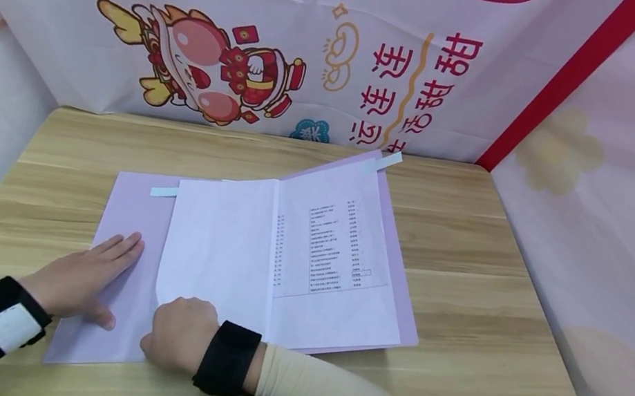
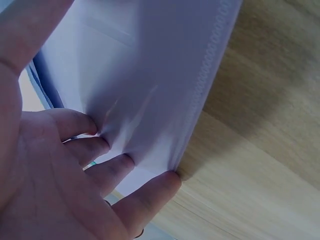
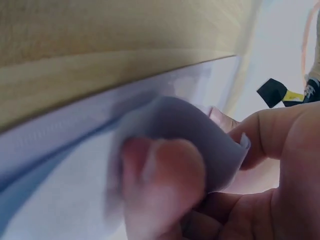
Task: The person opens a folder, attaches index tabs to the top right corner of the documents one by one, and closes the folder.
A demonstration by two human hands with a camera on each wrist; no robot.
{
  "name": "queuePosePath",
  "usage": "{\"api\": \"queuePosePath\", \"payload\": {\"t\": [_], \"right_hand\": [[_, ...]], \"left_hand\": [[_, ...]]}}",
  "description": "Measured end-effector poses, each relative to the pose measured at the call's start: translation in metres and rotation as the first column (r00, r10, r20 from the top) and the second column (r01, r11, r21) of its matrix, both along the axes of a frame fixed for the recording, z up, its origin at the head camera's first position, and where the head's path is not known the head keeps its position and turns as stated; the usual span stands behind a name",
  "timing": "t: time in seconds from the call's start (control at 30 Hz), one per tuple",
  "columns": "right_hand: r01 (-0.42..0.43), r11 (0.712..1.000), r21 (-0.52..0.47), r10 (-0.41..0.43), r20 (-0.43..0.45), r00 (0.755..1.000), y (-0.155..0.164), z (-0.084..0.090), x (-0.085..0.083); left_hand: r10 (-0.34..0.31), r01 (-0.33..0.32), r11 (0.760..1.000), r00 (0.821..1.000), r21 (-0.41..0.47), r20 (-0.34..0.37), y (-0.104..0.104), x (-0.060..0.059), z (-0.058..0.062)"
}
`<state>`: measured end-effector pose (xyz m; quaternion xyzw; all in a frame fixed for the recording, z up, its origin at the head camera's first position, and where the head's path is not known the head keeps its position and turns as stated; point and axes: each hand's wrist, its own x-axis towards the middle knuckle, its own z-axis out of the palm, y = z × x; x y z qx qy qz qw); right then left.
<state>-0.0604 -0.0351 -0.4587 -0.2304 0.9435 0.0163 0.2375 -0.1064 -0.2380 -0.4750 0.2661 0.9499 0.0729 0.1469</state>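
A lavender folder (image 1: 129,212) lies spread on the table, holding white sheets. The left sheet (image 1: 219,237) has a blank face up, while the right sheet (image 1: 375,306) carries a printed table. Pale blue tabs stick out at the left sheet's upper edge (image 1: 164,191) and the top right corner (image 1: 386,161). My left hand (image 1: 83,278) rests on the folder's left cover, fingers extended; its fingertips press the cover in the left wrist view. With thumb and fingers, my right hand (image 1: 183,333) pinches the left sheet's lower left corner, which bends into a curl (image 3: 187,122) in the right wrist view.
The folder lies on a wood-grain table (image 1: 481,309) with a rounded front right corner. A white printed cloth (image 1: 299,6) with a cartoon figure rises behind the back edge, and more cloth (image 1: 625,207) hangs on the right.
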Motion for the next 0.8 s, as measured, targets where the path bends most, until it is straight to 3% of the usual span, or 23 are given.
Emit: {"api": "queuePosePath", "payload": {"t": [0.27, 0.57, 0.8], "right_hand": [[-0.001, 1.0, -0.009, 0.002, 0.029, 1.0, 0.006, 0.007, -0.007], [-0.011, 0.999, -0.036, 0.011, -0.006, 1.0, 0.017, 0.019, -0.011], [-0.083, 0.99, -0.116, 0.082, -0.013, 0.997, 0.029, 0.039, -0.01]], "left_hand": [[-0.005, 0.005, 1.0, 1.0, 0.004, 0.006, -0.001, -0.001, -0.001], [0.008, -0.009, 1.0, 0.999, 0.009, 0.038, -0.004, -0.003, -0.004], [0.02, -0.021, 0.999, 0.998, 0.024, 0.057, -0.005, -0.004, -0.004]]}}
